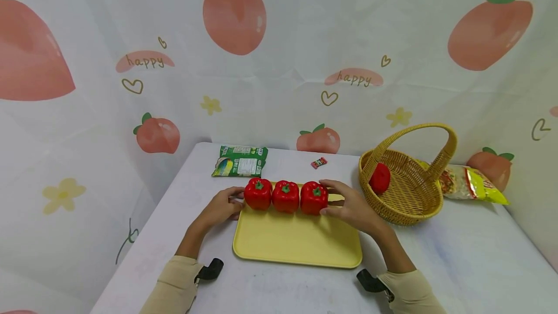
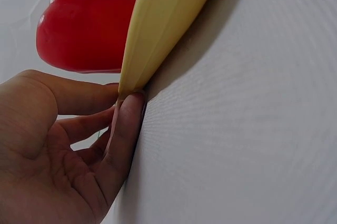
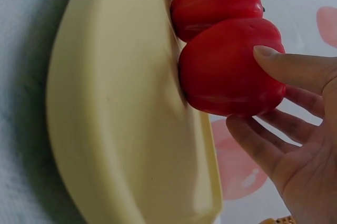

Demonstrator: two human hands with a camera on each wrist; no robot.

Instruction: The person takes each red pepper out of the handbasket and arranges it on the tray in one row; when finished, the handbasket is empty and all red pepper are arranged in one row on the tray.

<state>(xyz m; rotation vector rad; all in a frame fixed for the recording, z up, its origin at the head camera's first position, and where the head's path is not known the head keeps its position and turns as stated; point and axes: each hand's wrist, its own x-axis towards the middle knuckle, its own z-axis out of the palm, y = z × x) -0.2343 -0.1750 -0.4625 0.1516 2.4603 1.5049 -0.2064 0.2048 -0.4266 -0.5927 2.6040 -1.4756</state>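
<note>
Three red bell peppers stand in a row along the far side of a yellow tray (image 1: 296, 246). My right hand (image 1: 353, 207) holds the right-hand bell pepper (image 1: 314, 198), its thumb on the front and its fingers round the right side, as the right wrist view shows. At the tray's left edge is my left hand (image 1: 222, 206); the left wrist view shows its thumb and a finger (image 2: 124, 124) pinching the rim, just below the left-hand bell pepper (image 1: 258, 194). Between these two sits the middle bell pepper (image 1: 286, 196), touched by neither hand.
To the right stands a yellow wicker basket (image 1: 405, 210) with a tall handle and a red item (image 1: 380, 179) inside. A clear-and-yellow food bag (image 1: 471, 184) lies behind it. A green snack packet (image 1: 240, 161) and a small red wrapped sweet (image 1: 319, 163) lie beyond the tray.
</note>
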